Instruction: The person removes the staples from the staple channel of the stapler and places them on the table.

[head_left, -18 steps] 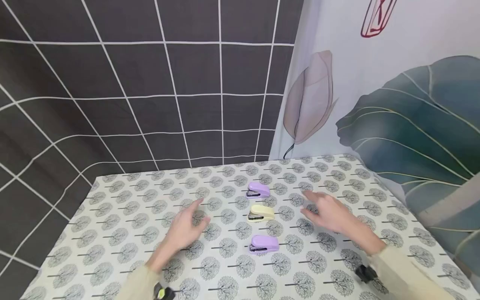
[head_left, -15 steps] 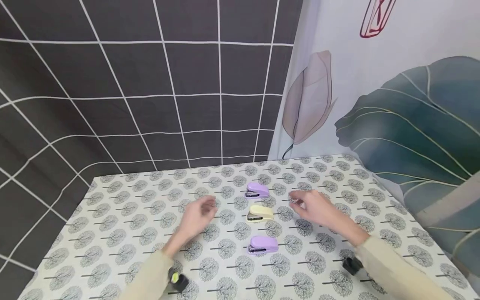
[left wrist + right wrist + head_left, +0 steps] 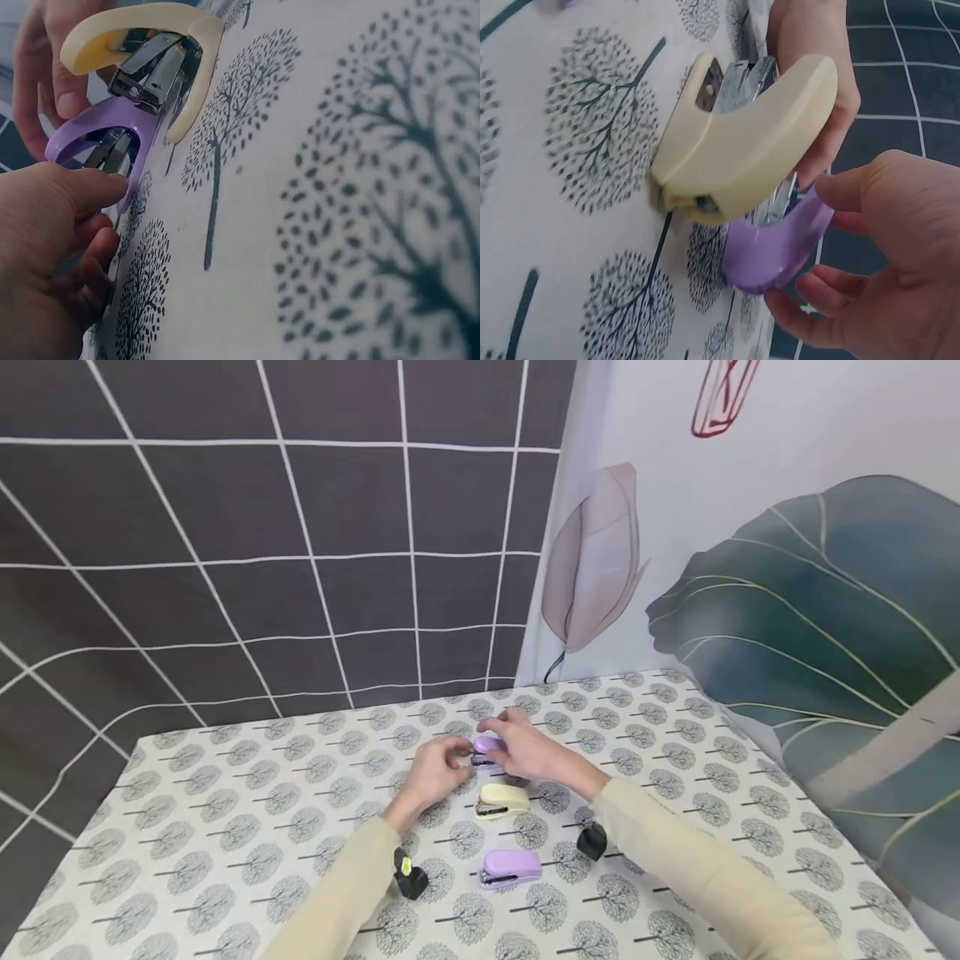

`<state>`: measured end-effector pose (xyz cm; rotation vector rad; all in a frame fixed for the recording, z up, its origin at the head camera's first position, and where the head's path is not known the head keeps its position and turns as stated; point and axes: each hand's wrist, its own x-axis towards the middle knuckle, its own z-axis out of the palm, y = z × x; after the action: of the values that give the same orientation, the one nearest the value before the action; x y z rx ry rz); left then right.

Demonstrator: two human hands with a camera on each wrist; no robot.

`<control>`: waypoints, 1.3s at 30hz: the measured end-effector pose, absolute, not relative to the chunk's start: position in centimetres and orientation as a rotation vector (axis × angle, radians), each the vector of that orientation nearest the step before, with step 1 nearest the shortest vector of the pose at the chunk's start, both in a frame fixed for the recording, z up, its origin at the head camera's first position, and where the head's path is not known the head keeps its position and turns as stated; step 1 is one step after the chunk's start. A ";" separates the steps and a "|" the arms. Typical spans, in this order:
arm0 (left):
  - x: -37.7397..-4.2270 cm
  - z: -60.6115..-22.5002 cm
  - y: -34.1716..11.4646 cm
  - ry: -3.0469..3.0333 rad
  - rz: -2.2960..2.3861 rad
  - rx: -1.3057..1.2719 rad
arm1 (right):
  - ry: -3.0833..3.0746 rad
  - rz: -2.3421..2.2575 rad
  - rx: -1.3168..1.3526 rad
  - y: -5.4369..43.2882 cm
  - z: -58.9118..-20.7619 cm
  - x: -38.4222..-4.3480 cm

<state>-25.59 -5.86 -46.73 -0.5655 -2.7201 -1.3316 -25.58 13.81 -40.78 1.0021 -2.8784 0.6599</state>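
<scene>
Both arms reach forward over the table (image 3: 247,860), and the hands come close together. The left hand (image 3: 437,770) is at the front end of the far purple stapler (image 3: 489,744). Its thumb points at the stapler's mouth and the other fingers are bent below. I cannot tell if they pinch it. The right hand (image 3: 528,750) comes from the other side and is bent over the same stapler. Its fingers hold it, with the thumb on the near side and the pointing finger on the far side. So this stapler is between the fingers of both hands.

The cream stapler (image 3: 504,799) sits just on the person's side of the fingers. The near purple stapler (image 3: 512,866) is farther back from the fingers, past the cream one.

In the head view, the right hand covers part of the far purple stapler. In both wrist views, the cream stapler hides some of it too. The right wrist view cuts off the near purple stapler at the top edge.
</scene>
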 end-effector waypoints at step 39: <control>-26.3 -46.7 -5.5 -2.821 -1.107 -0.546 | -2.853 1.230 0.870 15.7 -41.0 -26.6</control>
<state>-26.30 -5.46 -46.73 -0.5462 -2.8205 -1.1070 -26.61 15.65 -40.98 0.8696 -2.8533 1.2300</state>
